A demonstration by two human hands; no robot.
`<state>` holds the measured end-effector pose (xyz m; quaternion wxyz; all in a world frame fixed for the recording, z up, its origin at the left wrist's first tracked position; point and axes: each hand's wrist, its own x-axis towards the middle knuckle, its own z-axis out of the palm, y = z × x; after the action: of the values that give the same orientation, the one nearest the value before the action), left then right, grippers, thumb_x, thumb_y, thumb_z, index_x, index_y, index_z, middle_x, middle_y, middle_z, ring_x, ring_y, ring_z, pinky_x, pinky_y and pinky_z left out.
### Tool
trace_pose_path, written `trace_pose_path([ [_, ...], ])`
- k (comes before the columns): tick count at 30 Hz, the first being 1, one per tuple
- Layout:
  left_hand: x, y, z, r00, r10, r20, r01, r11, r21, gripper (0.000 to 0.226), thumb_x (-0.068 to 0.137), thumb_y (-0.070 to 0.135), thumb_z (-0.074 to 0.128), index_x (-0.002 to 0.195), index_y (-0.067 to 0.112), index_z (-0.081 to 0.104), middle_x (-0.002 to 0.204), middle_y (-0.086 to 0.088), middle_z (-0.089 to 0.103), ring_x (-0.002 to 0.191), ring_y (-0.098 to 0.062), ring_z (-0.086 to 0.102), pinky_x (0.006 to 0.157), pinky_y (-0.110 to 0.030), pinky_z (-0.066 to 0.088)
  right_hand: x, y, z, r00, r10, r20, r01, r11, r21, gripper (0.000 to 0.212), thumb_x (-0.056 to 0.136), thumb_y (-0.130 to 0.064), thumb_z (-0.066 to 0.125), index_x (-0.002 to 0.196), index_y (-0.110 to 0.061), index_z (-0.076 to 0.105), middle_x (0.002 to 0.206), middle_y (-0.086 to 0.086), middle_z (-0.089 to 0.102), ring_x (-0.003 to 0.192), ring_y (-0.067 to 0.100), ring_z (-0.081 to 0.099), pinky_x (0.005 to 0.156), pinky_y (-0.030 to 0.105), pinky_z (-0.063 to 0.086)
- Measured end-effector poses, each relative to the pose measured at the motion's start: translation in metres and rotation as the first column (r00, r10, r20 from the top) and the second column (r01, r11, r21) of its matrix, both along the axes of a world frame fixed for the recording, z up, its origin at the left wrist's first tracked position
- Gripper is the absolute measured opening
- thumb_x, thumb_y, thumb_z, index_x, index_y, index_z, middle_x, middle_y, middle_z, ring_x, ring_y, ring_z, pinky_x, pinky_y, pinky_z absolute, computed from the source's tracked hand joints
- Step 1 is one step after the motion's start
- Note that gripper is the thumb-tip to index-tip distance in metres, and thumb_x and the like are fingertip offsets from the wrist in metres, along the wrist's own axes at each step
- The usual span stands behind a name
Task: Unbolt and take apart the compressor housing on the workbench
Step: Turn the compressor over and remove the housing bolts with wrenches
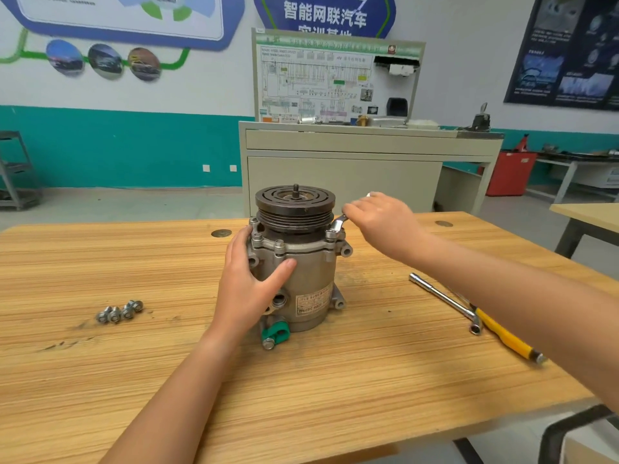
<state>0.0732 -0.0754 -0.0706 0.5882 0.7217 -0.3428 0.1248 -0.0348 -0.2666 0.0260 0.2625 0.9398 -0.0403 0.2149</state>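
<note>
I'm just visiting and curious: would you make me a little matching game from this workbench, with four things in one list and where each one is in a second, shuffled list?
Things:
1. loose bolts
2. wrench
3. yellow-handled tool
4. left hand

Places:
A. lying on the bench, right of the compressor
B. held in the right hand
C. pressed against the compressor's side
D. clustered on the bench, left of the compressor

Pairs: 1-D, 2-B, 3-A, 4-C
</note>
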Motion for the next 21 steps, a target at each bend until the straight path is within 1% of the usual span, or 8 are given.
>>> trace_pose_path([
  [3,0.001,-0.001,0.0,1.0,0.0,0.003,0.0,1.0,0.005,0.103,0.06,0.075,0.053,0.146,0.025,0.027,0.149,0.005,0.033,0.127,-0.002,0.032,0.1,-0.025,0.032,-0.006,0.004,-0.007,0.97,0.073,0.234,-0.115,0.979,0.171,0.02,0.086,0.011,0.047,0.097,0.006,0.062,0.082,0.021,0.066,0.074,0.036,0.062,0.064,0.042,0.047],
  [5,0.002,-0.001,0.0,1.0,-0.002,0.002,0.002,1.0,0.009,0.103,0.06,0.075,0.053,0.146,0.026,0.027,0.149,0.006,0.034,0.125,0.0,0.031,0.099,-0.024,0.031,-0.023,0.008,-0.007,0.923,0.019,0.384,-0.17,0.917,0.361,0.02,0.092,-0.001,0.048,0.108,0.003,0.06,0.08,0.017,0.065,0.067,0.032,0.059,0.055,0.035,0.042],
  [7,0.002,-0.001,0.0,1.0,-0.003,0.005,0.003,1.0,0.011,0.103,0.06,0.076,0.053,0.146,0.026,0.027,0.149,0.006,0.034,0.125,0.001,0.031,0.098,-0.023,0.031,-0.044,0.014,-0.007,0.904,-0.012,0.427,-0.2,0.872,0.448,0.03,0.095,-0.011,0.046,0.123,-0.002,0.052,0.074,0.009,0.059,0.061,0.027,0.053,0.054,0.03,0.036],
  [9,0.002,-0.001,0.0,1.0,-0.001,0.006,0.001,1.0,0.005,0.103,0.06,0.075,0.054,0.146,0.025,0.027,0.148,0.007,0.034,0.124,0.002,0.031,0.098,-0.023,0.031,-0.064,0.021,-0.008,0.941,-0.001,0.34,-0.147,0.9,0.411,0.037,0.096,-0.017,0.044,0.133,-0.012,0.046,0.068,0.003,0.055,0.058,0.026,0.05,0.053,0.029,0.033],
  [12,0.002,-0.001,-0.001,1.0,0.003,0.006,-0.003,1.0,0.002,0.097,0.065,0.071,0.058,0.146,0.026,0.027,0.148,0.007,0.034,0.124,0.002,0.031,0.1,-0.024,0.032,-0.081,0.028,-0.01,0.989,-0.061,0.132,0.007,0.927,0.374,0.042,0.097,-0.027,0.036,0.139,-0.03,0.035,0.072,0.001,0.06,0.064,0.025,0.053,0.054,0.032,0.041],
  [14,0.002,-0.001,-0.003,1.0,-0.009,-0.008,0.009,1.0,-0.011,0.093,0.07,0.068,0.064,0.146,0.027,0.027,0.149,0.007,0.034,0.13,-0.003,0.033,0.107,-0.033,0.035,-0.083,0.032,-0.011,0.992,-0.119,0.036,0.098,0.926,0.365,0.043,0.098,-0.03,0.031,0.141,-0.035,0.027,0.078,0.0,0.062,0.071,0.023,0.056,0.06,0.033,0.046],
  [16,-0.001,0.001,-0.007,0.999,-0.038,-0.038,0.037,0.998,-0.042,0.089,0.072,0.065,0.059,0.146,0.029,0.025,0.15,0.008,0.031,0.136,-0.008,0.031,0.111,-0.042,0.034,-0.083,0.035,-0.009,0.99,-0.142,0.01,0.128,0.917,0.377,0.043,0.099,-0.03,0.03,0.141,-0.037,0.026,0.077,0.0,0.06,0.073,0.023,0.056,0.061,0.033,0.046],
  [21,0.002,0.004,-0.009,0.99,-0.072,-0.12,0.064,0.996,-0.064,0.095,0.067,0.066,0.05,0.148,0.025,0.022,0.152,0.003,0.029,0.138,-0.014,0.03,0.111,-0.047,0.033,-0.082,0.04,-0.005,0.986,-0.168,0.001,0.155,0.911,0.381,0.042,0.099,-0.029,0.031,0.14,-0.036,0.029,0.061,-0.008,0.043,0.066,0.021,0.051,0.05,0.03,0.037],
])
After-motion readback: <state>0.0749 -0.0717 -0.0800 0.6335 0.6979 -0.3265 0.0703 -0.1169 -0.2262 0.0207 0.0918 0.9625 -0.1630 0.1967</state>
